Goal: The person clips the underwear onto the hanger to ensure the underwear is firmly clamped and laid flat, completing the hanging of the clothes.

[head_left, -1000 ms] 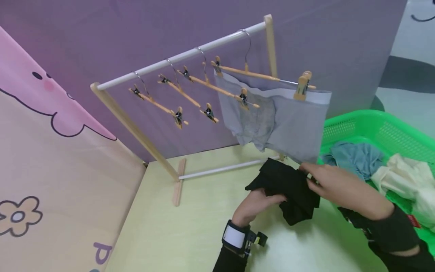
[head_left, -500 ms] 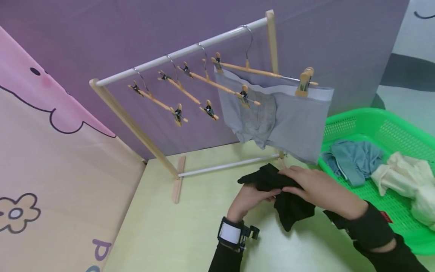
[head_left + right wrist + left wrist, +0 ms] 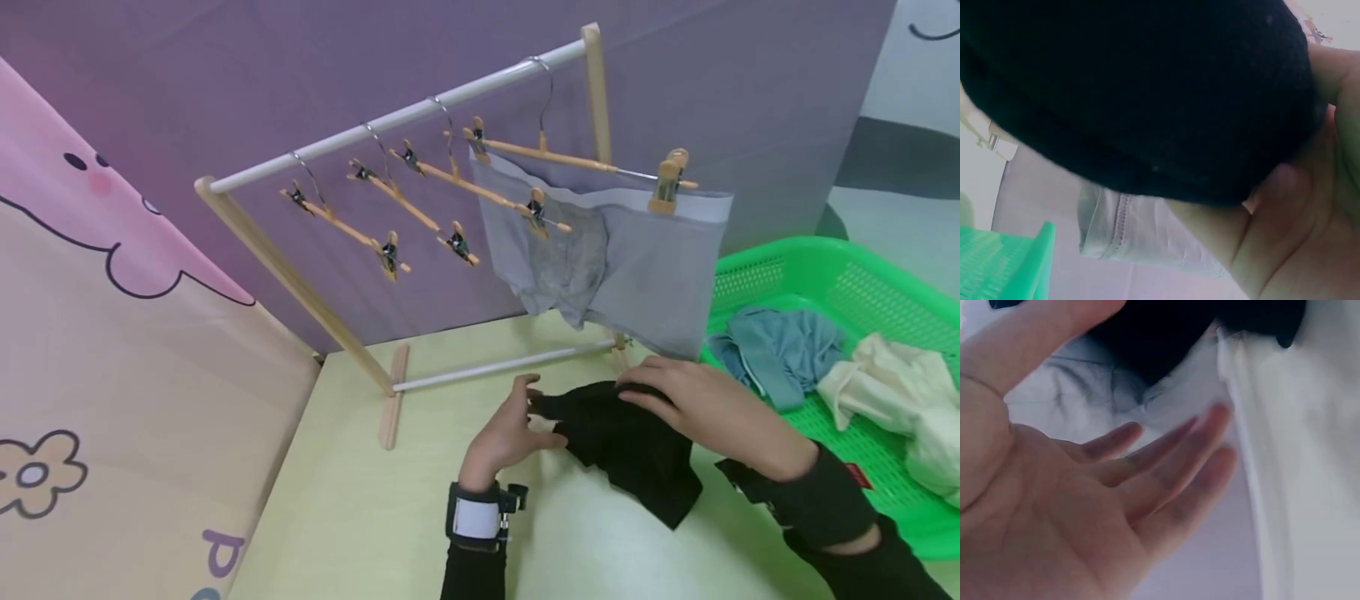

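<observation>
Currently the right hand (image 3: 697,412) pinches the black garment (image 3: 630,446) between thumb and fingers at its upper edge, over the pale table (image 3: 360,517) in front of the rack (image 3: 288,279). At the garment's other end, the left hand (image 3: 504,437) is spread, thumb well apart from loosely bent fingers, gripping nothing; whether its thumb touches the cloth I cannot tell. Grey boxer briefs (image 3: 656,267) hang clipped just behind, beside the green basket (image 3: 817,271).
</observation>
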